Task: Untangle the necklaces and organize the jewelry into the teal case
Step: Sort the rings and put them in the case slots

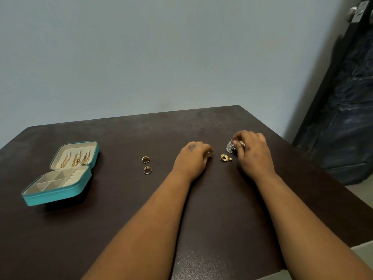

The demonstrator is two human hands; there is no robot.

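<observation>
a: item one, teal case?
b: lying open near the left edge of the table, lid tipped back toward the wall. gold necklaces hang in a row inside the lid. the cream tray below has a ring-roll strip and square compartments; nothing visible in them from here.

a: loose pieces?
b: two gold rings, one just behind the other, between the case and the hands, apart from both. a small gold earring with a pale bead lies on the table between the two hands, touching neither.

a: silver piece?
b: a fan-shaped silver earring, toward the far right corner, held at the fingertips of the right hand.

a: state of that hand?
b: fingers curled, pinching the silver earring; a second glinting bit shows under the fingers, too small to identify.

a: left hand?
b: knuckles up, resting on the table just left of the gold earring, fingers curled under. a small glint at the fingertips; cannot tell whether it holds anything.

a: surroundings?
b: pale blue wall behind the table, dark door at the right.
</observation>
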